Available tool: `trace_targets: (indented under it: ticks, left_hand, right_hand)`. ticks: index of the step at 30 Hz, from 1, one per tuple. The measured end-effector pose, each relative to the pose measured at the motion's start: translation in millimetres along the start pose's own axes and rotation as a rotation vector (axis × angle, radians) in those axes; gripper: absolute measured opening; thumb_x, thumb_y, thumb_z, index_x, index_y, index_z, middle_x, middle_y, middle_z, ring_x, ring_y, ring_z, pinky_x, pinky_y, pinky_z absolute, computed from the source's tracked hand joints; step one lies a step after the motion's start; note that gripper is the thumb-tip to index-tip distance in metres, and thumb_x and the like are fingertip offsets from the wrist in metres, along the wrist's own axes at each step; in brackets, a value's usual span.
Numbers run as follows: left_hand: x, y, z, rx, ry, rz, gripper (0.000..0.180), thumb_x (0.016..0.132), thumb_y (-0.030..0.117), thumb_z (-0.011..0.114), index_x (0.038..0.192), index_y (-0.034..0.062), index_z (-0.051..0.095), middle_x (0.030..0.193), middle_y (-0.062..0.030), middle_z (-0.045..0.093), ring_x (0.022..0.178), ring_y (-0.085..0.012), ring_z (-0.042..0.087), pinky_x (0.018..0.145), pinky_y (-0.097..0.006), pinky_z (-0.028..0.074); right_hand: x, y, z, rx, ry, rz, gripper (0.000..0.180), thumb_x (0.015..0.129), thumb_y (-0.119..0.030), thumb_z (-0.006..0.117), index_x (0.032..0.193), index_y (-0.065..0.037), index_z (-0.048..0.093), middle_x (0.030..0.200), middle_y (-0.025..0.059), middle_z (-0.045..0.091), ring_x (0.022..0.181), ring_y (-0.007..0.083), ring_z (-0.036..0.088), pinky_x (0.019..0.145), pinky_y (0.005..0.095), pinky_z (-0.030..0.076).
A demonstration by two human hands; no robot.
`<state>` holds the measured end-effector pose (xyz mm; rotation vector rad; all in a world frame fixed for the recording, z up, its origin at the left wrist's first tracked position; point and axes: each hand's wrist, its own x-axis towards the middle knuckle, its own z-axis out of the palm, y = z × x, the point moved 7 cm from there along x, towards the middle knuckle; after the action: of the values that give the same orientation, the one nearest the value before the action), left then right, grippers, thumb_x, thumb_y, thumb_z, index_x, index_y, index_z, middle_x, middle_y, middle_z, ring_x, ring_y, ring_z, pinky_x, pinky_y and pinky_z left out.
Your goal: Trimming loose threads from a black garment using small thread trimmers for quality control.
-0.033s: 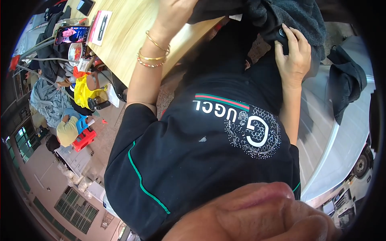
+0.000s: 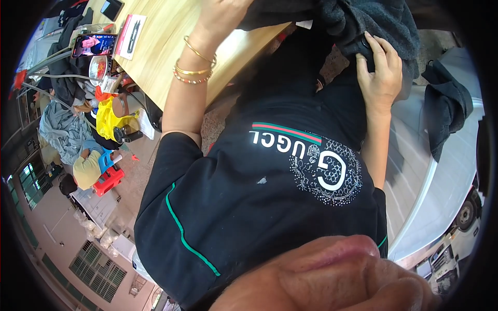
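The person is leaning over the wooden tabletop (image 2: 171,41), and both hands are working on a dark grey garment (image 2: 373,20) bunched at the top of the view. The left hand (image 2: 223,18) is pressing down near the garment's left edge, apparently pinning the cloth flat against the wood so it is not sliding; its fingers are running out of view at the rim, so I cannot tell how they are set. The forearm is reaching straight up from the short black sleeve, and gold bangles (image 2: 194,65) are riding on the wrist. The right hand (image 2: 381,72) is lying on the garment's lower fold, fingers curled over the thick cloth and gripping it, thumb tucked toward a small dark round thing, maybe a button, though it is too small to be sure. That arm is bending at the elbow, close to the body, which is giving the grip some pull.

Off to the left, a phone with a lit screen (image 2: 93,44) is lying on the tabletop beside a white card (image 2: 130,33). To the right, another dark cloth (image 2: 446,109) is draping over a pale surface.
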<state>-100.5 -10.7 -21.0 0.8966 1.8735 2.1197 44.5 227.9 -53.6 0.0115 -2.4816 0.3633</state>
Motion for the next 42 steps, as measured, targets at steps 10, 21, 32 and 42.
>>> trace_targets:
  ticks: [10,21,32,42]
  left_hand:
    - [27.7,41.0,-5.3,0.695,-0.233,0.037,0.028,0.076,0.01,0.082,0.096,0.0037,0.063,0.092,-0.0032,0.054,0.088,-0.0145,0.054,0.078,-0.026,0.046]
    - [-0.2,39.8,-14.9,0.987,0.118,-0.173,0.029,0.077,0.02,0.079,0.087,-0.0001,0.06,0.083,-0.0123,0.055,0.073,-0.0251,0.055,0.067,-0.034,0.048]
    - [-12.0,2.2,-12.1,0.576,0.052,-0.36,0.026,0.078,0.009,0.076,0.081,0.0051,0.05,0.07,-0.0001,0.05,0.064,-0.0087,0.047,0.056,-0.026,0.041]
    - [-20.4,-8.0,21.8,0.11,-0.187,-0.323,0.035,0.078,0.034,0.083,0.09,0.005,0.068,0.073,0.0054,0.059,0.068,-0.0035,0.053,0.058,-0.023,0.042]
  right_hand:
    - [13.6,36.4,-0.4,0.387,-0.257,0.128,0.039,0.08,-0.006,0.071,0.119,-0.011,0.069,0.118,0.0085,0.064,0.112,0.0245,0.061,0.097,0.033,0.047]
    - [14.6,52.4,-5.5,0.62,-0.292,0.267,0.024,0.096,-0.008,0.06,0.116,0.001,0.068,0.115,0.0072,0.068,0.111,0.0162,0.06,0.1,0.0266,0.042]
    - [17.4,101.5,-30.7,1.253,0.066,0.581,0.026,0.098,-0.005,0.054,0.119,0.009,0.062,0.117,0.0172,0.066,0.107,0.0216,0.063,0.101,0.0304,0.045]
    - [49.1,112.7,-88.1,0.864,0.361,0.491,0.026,0.098,-0.005,0.051,0.116,0.006,0.066,0.11,0.0195,0.067,0.097,0.0271,0.067,0.095,0.0338,0.053]
